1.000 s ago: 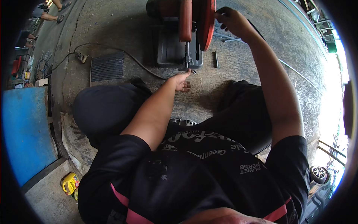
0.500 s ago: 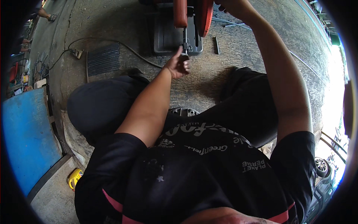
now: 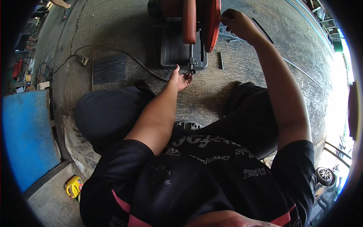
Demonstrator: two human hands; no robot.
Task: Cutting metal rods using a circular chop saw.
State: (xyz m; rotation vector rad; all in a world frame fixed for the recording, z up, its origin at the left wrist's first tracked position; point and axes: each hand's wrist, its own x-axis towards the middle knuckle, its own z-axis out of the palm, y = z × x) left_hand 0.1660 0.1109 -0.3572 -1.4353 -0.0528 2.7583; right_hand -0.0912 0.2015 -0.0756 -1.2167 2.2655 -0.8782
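A red cut-off saw (image 3: 189, 24) stands on the ground ahead of me, its round red guard (image 3: 213, 28) to the right of the handle. At the front of its dark base (image 3: 168, 56) is the metal clamp screw (image 3: 191, 56). My left hand (image 3: 181, 80) is palm up at the crank on the screw's near end, fingers curled round it and thumb sticking out. Beside the guard's right edge is my right hand (image 3: 238, 24), its fingers bent inward. What they hold, if anything, is too dark to make out.
A dark ribbed mat (image 3: 109, 69) and a power cable (image 3: 132, 58) lie left of the saw. A short metal piece (image 3: 221, 60) and thin bars (image 3: 230, 38) are to its right. A blue panel (image 3: 28, 136) and a yellow container (image 3: 73, 186) stand at left.
The view has tilted up, so the saw sits lower and shows more. The crank has turned and my left hand has rolled with it. My right hand's fingers now show beside the guard.
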